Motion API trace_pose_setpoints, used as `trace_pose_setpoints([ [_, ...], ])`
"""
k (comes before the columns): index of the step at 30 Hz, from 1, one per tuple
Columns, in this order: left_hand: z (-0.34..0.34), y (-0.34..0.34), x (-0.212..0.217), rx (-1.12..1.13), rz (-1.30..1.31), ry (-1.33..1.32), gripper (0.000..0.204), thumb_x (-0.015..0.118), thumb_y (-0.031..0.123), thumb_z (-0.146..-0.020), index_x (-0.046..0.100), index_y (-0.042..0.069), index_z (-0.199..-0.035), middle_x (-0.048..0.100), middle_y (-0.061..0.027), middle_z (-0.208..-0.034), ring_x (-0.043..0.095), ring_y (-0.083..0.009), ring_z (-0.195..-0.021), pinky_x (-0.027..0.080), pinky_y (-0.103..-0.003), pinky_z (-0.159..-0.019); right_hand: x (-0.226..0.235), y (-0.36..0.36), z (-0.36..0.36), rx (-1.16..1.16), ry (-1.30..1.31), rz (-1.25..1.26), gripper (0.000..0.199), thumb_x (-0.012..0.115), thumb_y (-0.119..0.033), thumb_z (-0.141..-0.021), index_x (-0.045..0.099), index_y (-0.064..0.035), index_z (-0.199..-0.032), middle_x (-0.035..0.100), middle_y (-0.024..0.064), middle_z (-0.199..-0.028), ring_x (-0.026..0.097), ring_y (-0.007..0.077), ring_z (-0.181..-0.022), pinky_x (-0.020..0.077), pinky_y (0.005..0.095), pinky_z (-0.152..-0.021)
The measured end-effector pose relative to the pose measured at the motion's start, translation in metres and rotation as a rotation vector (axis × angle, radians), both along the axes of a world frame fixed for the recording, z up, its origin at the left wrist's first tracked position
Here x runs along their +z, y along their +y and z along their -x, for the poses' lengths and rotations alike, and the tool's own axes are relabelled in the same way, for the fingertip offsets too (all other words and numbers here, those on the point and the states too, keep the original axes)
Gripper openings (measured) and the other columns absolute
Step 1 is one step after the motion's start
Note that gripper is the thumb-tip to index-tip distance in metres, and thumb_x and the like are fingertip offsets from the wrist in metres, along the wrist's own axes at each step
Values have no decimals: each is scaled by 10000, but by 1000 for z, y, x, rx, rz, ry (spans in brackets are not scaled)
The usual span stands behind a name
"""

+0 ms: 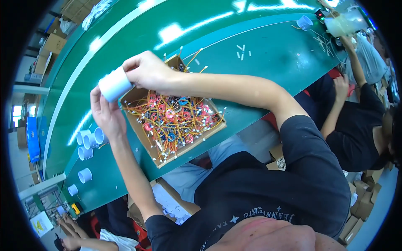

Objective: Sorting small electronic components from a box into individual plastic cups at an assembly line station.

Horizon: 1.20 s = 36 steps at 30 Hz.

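A small white plastic cup [114, 84] is held up between both hands over the green table [259, 54]. My right hand [148, 71] grips the cup's upper right side. My left hand [106, 115] holds it from below and left, fingers along its wall. Just beneath sits an open cardboard box [192, 144] filled with a tangle of orange wires [173, 121] and small red and blue coils.
Several white cups [88, 141] lie on the table at the left, and another cup [305, 21] stands at the far right. A seated person's hand [341, 87] rests at the right edge. Under the table is a carton of white pieces [167, 201].
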<state>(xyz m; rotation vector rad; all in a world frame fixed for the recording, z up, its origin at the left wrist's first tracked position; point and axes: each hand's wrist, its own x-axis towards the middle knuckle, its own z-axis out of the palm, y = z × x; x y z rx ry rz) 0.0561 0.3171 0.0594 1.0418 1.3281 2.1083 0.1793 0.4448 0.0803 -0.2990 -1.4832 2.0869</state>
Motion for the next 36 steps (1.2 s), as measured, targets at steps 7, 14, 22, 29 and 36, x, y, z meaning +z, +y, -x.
trace_pose_setpoints([
  [7,18,-10,-10,176,36,9,301,464,174,-1000,422,-16,-1229,529,-123,-1178,544,-210,-1104,463,-349,-932,-6,-10,8,-144,130,-463,198,561,-81,-813,659,48,-927,661,118,-727,621,123,-649,497,289,-586],
  [14,0,4,-6,342,7,-148,230,433,223,-1020,437,18,-1123,509,-81,-1046,548,-165,-1005,478,-312,-852,9,-3,-11,51,2,-374,220,559,-51,-810,625,75,-978,676,134,-764,647,132,-632,520,267,-579],
  [22,-22,7,15,251,-32,-220,409,372,336,-1030,408,9,-1274,517,-129,-1209,536,-208,-1112,465,-334,-896,6,9,-5,200,180,-99,227,607,-41,-802,601,77,-996,674,133,-755,656,141,-643,524,254,-582],
  [29,-40,10,30,132,32,-155,464,323,365,-1030,386,12,-1325,472,-169,-1335,494,-264,-1217,435,-387,-995,19,3,-21,129,97,-241,166,653,-39,-774,625,72,-895,679,145,-782,660,149,-654,530,264,-587],
  [36,-19,6,20,264,77,-258,392,360,274,-1011,401,17,-1305,489,-171,-1319,516,-294,-1191,418,-427,-1037,9,-2,-12,-78,226,-688,155,690,-57,-729,652,32,-849,678,157,-804,663,234,-675,530,326,-628],
])
